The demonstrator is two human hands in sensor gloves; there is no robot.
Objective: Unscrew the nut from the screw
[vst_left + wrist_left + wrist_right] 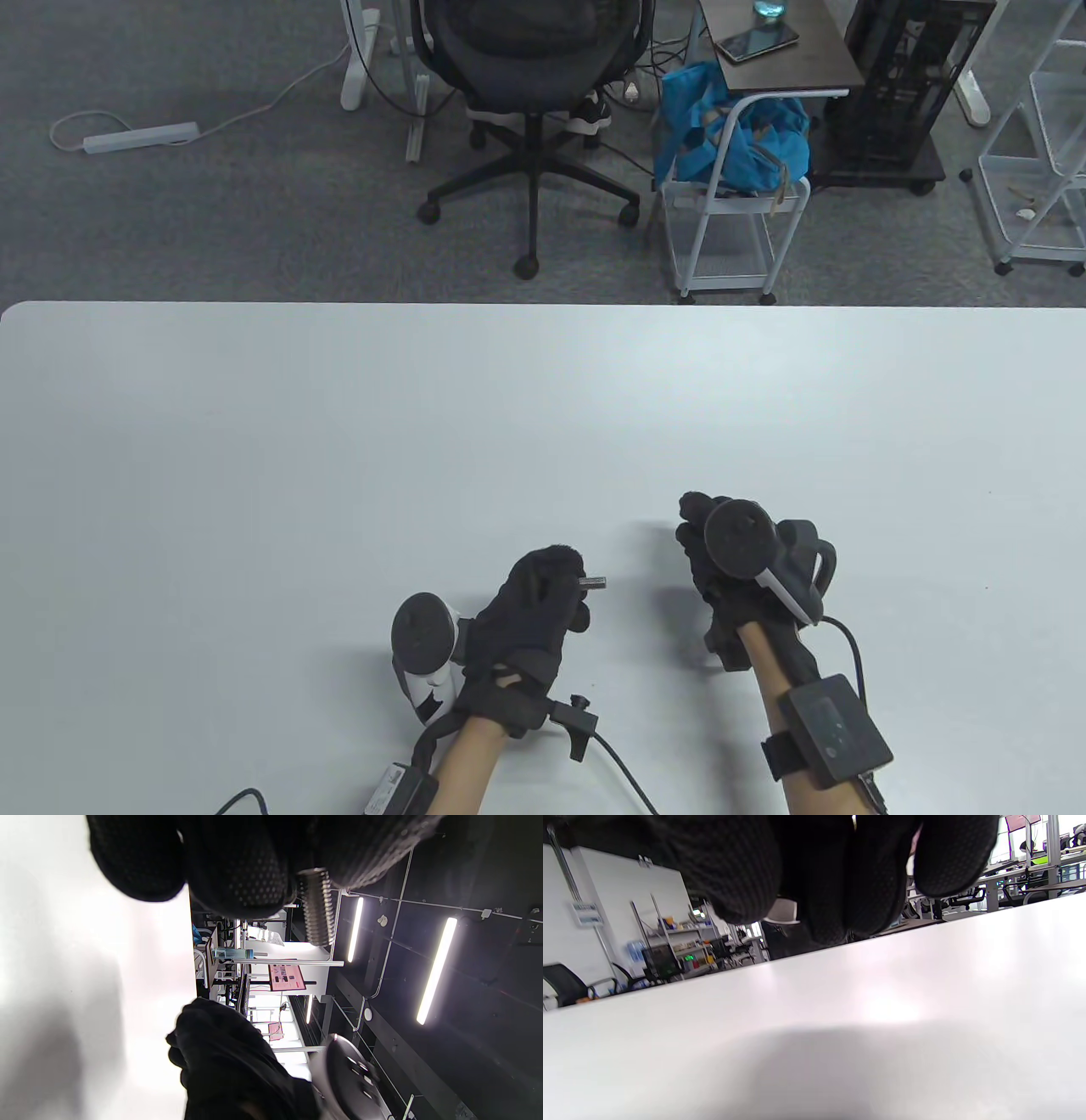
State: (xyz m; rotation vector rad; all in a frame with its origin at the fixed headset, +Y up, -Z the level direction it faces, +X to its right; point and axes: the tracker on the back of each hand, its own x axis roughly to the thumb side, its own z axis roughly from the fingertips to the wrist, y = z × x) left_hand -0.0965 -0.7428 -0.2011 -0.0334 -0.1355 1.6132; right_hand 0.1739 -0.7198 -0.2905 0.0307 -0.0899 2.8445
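My left hand grips the small, rigid, slippery threaded steel screw by its hidden head end; I can't tell whether my curled right hand, well apart, holds the nut.

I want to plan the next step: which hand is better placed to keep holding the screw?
Left. The left hand already grips the screw, its threaded end pointing toward the right hand, which is apart from it above the table.

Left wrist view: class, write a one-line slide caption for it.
Gloved left hand grips a threaded screw, its bare end pointing toward the right hand; no nut visible on the exposed thread.
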